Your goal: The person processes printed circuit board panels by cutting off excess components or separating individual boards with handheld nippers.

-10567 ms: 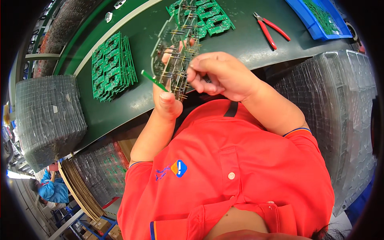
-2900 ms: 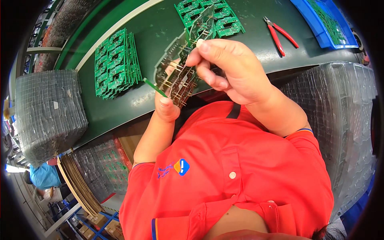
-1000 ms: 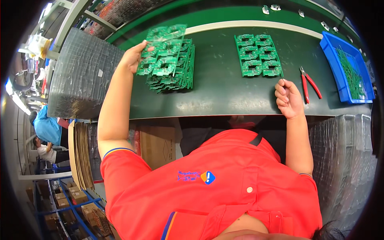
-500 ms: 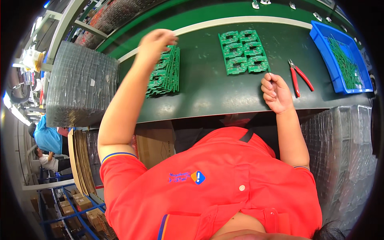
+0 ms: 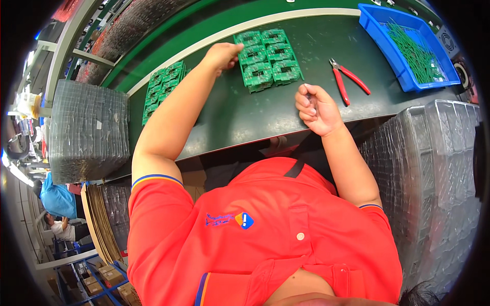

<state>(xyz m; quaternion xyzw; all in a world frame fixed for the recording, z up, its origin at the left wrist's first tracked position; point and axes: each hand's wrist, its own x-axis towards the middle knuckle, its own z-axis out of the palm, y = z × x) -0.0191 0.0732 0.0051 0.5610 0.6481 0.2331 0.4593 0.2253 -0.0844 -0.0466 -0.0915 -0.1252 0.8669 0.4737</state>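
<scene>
My left hand (image 5: 222, 52) reaches far across the dark green table (image 5: 245, 115), and its fingers close on the left edge of a stack of green circuit board panels (image 5: 268, 61). My right hand (image 5: 316, 108) rests near the table's front edge, curled into a loose fist; whether it holds anything small is unclear. Red-handled cutting pliers (image 5: 348, 81) lie just right of that hand. A second stack of green circuit board panels (image 5: 162, 91) lies to the left of my left forearm.
A blue bin (image 5: 380, 23) with thin green strips stands at the far right of the table. Stacks of clear plastic trays (image 5: 89, 132) stand at the left, with more trays (image 5: 434, 168) at the right. Another person (image 5: 58, 224) sits at the lower left.
My left hand has moved from the left stack of panels over to the middle stack. My right hand has stayed curled near the front edge.
</scene>
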